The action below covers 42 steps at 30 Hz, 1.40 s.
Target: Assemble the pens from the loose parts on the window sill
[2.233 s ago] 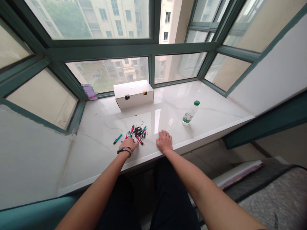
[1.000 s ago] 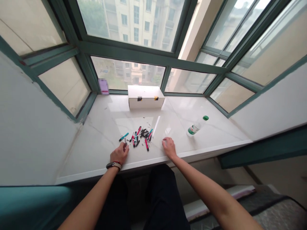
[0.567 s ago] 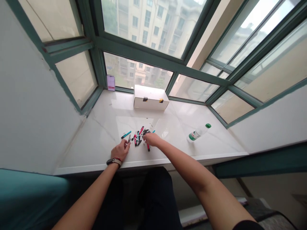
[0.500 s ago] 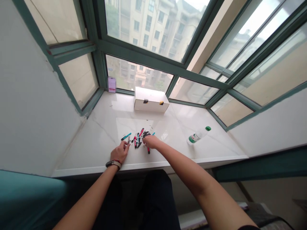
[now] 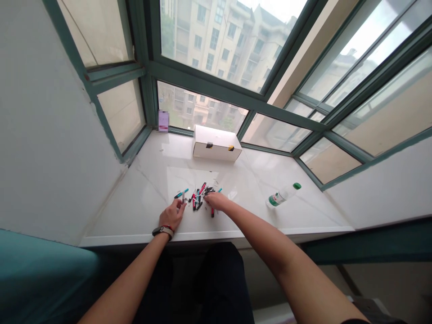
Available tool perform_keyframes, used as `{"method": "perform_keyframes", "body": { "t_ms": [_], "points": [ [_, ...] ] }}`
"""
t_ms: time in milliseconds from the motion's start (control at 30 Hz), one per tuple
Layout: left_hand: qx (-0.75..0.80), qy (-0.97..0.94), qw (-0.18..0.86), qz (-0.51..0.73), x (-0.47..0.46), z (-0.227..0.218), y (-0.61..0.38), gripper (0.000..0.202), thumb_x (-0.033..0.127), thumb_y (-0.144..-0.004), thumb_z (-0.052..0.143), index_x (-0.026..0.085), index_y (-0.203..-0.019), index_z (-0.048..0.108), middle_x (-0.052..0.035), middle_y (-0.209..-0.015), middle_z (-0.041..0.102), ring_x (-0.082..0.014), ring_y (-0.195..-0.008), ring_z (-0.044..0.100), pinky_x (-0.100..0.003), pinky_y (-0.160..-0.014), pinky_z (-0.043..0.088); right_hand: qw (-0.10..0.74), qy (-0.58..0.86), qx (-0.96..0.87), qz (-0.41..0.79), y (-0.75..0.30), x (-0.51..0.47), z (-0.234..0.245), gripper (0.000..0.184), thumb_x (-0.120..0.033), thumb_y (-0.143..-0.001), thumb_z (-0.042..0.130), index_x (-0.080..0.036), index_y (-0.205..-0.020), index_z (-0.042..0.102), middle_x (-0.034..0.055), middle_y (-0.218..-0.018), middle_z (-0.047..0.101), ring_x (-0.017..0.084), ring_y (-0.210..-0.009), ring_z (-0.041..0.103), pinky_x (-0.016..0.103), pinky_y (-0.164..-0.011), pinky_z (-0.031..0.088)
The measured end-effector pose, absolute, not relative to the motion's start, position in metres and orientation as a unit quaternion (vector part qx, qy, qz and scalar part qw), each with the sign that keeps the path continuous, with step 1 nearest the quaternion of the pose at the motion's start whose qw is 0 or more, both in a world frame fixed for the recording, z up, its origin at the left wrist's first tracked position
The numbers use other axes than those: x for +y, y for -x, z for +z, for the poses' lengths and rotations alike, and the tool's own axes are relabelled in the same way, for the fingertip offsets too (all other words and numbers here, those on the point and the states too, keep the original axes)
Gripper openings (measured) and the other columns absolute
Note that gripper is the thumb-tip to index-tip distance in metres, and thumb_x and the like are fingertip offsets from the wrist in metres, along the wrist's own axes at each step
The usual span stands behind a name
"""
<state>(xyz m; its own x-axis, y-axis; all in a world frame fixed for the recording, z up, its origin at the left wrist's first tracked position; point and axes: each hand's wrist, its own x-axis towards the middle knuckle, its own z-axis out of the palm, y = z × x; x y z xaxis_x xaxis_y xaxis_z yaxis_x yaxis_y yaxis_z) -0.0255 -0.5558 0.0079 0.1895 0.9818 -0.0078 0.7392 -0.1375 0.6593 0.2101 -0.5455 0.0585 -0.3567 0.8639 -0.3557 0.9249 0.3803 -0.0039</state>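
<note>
A small pile of pen parts (image 5: 200,197), red, teal and black, lies on the white marble sill (image 5: 141,198). My left hand (image 5: 173,215), with a watch on the wrist, rests at the pile's left edge and pinches a small grey pen piece (image 5: 183,196) upright between its fingertips. My right hand (image 5: 216,200) reaches into the right side of the pile with its fingers curled down onto the parts; what they grip is too small to make out. One teal pen (image 5: 181,193) lies apart, just left of the pile.
A white cardboard box (image 5: 216,144) stands at the back by the window frame. A plastic bottle (image 5: 282,195) with a green cap lies on its side at the right. A small purple item (image 5: 164,120) leans in the back left corner.
My right hand moved left from the sill's front edge into the pile. My left hand lifted a small grey piece out of the pile's left edge. The view tilted upward.
</note>
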Motion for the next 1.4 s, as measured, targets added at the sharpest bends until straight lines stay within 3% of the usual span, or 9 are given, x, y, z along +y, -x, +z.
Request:
{"method": "perform_keyframes", "body": {
  "t_ms": [200,333,467,600,833,1233,1400],
  "points": [
    [0.595,-0.722,0.277,0.218,-0.555,0.006,0.025,0.036,0.057,-0.089,0.038,0.027,-0.099,0.055,0.0006,-0.085,0.069,-0.0166,-0.073,0.063,-0.024,-0.059,0.035,0.120,-0.548,0.820,-0.119,-0.218,-0.549,0.052,0.012,-0.018,-0.088,0.050,-0.015,-0.097,0.058,0.0128,-0.104,0.060,0.021,-0.086,0.061,0.030,-0.071,0.045],
    [0.596,-0.720,0.280,0.219,-0.555,0.006,0.025,0.033,0.055,-0.089,0.039,0.028,-0.097,0.055,0.0016,-0.082,0.069,-0.0157,-0.072,0.063,-0.023,-0.059,0.035,-0.099,-0.635,0.738,-0.206,-0.208,-0.551,0.049,0.006,-0.023,-0.087,0.053,-0.018,-0.090,0.055,0.0073,-0.098,0.061,0.018,-0.088,0.060,0.030,-0.076,0.045],
    [0.597,-0.718,0.281,0.223,-0.555,0.006,0.024,0.033,0.055,-0.089,0.040,0.027,-0.097,0.056,0.0017,-0.079,0.069,-0.0151,-0.070,0.062,-0.023,-0.058,0.034,-0.348,-0.639,0.549,-0.411,-0.179,-0.542,0.056,0.015,-0.034,-0.087,0.053,-0.019,-0.087,0.054,0.0026,-0.083,0.062,0.015,-0.075,0.061,0.027,-0.066,0.048],
    [0.597,-0.719,0.283,0.216,-0.556,0.006,0.024,0.032,0.054,-0.089,0.040,0.027,-0.097,0.056,0.0016,-0.079,0.069,-0.0150,-0.070,0.062,-0.023,-0.058,0.034,-0.454,-0.557,0.445,-0.535,-0.147,-0.530,0.063,0.027,-0.042,-0.078,0.065,-0.018,-0.086,0.057,0.0026,-0.085,0.062,0.014,-0.081,0.061,0.024,-0.066,0.048],
    [0.601,-0.724,0.271,0.203,-0.557,0.010,0.023,0.032,0.053,-0.090,0.039,0.027,-0.097,0.056,0.0019,-0.078,0.069,-0.0153,-0.069,0.063,-0.023,-0.057,0.033,-0.459,-0.512,0.442,-0.577,-0.129,-0.524,0.057,0.036,-0.046,-0.068,0.073,-0.016,-0.083,0.060,-0.0002,-0.082,0.060,0.011,-0.076,0.057,0.026,-0.069,0.052],
    [0.599,-0.728,0.267,0.200,-0.557,0.009,0.022,0.035,0.054,-0.091,0.037,0.027,-0.100,0.057,0.0020,-0.078,0.069,-0.0148,-0.068,0.062,-0.023,-0.057,0.034,-0.448,-0.534,0.467,-0.545,-0.134,-0.522,0.060,0.029,-0.043,-0.075,0.068,-0.016,-0.084,0.061,-0.0001,-0.080,0.061,0.010,-0.071,0.056,0.025,-0.066,0.051],
    [0.600,-0.728,0.267,0.198,-0.556,0.009,0.022,0.035,0.055,-0.090,0.037,0.027,-0.099,0.056,0.0019,-0.079,0.069,-0.0147,-0.067,0.062,-0.023,-0.057,0.033,-0.398,-0.558,0.551,-0.475,-0.136,-0.521,0.066,0.019,-0.035,-0.081,0.062,-0.017,-0.086,0.062,0.0018,-0.082,0.063,0.013,-0.074,0.059,0.027,-0.069,0.051]
  ]
}}
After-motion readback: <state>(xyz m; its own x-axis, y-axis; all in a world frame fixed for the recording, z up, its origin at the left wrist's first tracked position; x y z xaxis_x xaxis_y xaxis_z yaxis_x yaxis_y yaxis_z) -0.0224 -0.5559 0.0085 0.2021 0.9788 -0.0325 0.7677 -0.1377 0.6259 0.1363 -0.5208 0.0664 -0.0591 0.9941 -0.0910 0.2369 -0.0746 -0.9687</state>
